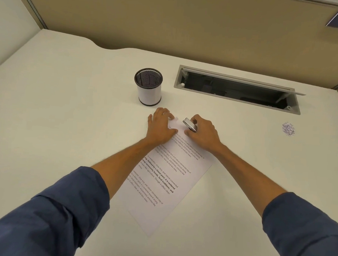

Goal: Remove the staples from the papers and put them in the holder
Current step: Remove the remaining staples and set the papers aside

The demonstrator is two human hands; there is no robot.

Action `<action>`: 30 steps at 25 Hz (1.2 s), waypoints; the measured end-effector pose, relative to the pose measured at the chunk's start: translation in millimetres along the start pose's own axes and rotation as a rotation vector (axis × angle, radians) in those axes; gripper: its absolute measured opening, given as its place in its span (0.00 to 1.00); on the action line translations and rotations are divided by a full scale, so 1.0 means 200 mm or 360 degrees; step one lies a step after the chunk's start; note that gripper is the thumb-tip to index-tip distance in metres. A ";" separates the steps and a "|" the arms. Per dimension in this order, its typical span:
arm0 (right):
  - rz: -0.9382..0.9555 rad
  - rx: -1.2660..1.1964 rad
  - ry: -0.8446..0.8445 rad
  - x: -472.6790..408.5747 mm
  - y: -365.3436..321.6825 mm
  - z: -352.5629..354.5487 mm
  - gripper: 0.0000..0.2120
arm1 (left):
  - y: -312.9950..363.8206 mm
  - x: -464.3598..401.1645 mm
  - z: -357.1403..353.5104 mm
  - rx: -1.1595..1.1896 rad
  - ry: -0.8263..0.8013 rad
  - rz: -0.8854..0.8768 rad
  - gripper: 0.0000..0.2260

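Printed white papers [161, 186] lie at an angle on the pale desk, their far corner between my hands. My left hand [160, 127] presses flat on that far corner, fingers spread. My right hand [201, 133] grips a silver staple remover [189, 125] just right of the corner, its tip pointing at the paper's edge. The staple itself is too small to make out. A round mesh holder [148, 86] with a black rim and white wall stands upright just beyond my left hand.
An open cable tray [236, 90] with a grey lid is set into the desk at the back right. A small patterned round spot [288, 129] lies at the far right. A tan partition wall [189, 21] closes the back.
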State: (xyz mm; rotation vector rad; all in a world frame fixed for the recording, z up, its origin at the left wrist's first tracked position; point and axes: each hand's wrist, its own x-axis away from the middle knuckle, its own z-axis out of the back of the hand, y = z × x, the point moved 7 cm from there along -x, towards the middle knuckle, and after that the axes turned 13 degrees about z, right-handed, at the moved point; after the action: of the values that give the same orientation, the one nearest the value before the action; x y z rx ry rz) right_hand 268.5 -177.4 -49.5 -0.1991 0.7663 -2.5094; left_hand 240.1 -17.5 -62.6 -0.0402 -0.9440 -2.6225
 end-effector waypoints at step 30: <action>-0.0390 -0.1509 0.0520 0.38 -0.21 0.46 0.12 | -0.01 0.49 0.63 -0.0209 0.0816 -0.0600 0.21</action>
State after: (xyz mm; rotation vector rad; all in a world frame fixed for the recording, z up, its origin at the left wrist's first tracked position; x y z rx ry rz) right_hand 211.1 -229.1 49.3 -0.2055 2.1345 -2.2013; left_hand 135.1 32.0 48.5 0.8087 -0.6424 -2.8002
